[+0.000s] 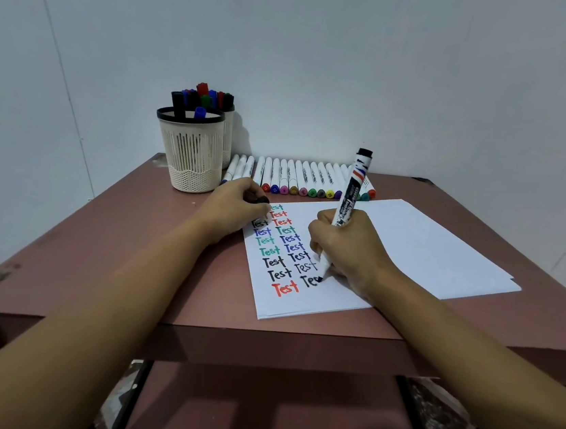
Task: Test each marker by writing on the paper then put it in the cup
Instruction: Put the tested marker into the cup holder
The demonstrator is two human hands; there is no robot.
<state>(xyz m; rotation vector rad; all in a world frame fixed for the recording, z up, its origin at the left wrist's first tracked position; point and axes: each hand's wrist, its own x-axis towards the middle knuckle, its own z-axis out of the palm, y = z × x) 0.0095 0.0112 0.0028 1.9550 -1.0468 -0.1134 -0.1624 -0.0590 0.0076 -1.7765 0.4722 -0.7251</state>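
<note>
- Cup (191,153): stands near the table's (110,246) far-left corner, upright, with two markers showing in it, one black and one blue. A second cup (227,136) sits just behind it, crowded with more.
- Left hand (236,208): rests on the paper's far-left corner, fingers curled round a black cap (258,199). This hand is the nearer one to the cup.
- Row of markers (314,182): lies along the far edge, caps toward the person. Three are set slightly apart at its left end and about a dozen more run rightward (the held marker hides some, so there is no exact count).
- Paper (412,251): one thin stack, with two columns of "Test". The bottom word of the right column is unfinished.
- Marker (350,194): one in use, tip down on the paper, long axis steep, with its tail leaning toward the far edge.
- Right hand (345,247): clamped round the marker's lower barrel in a writing grip. From here the cup lies far-left, across the paper, so capping and then a reach over the left hand probably come next.
</note>
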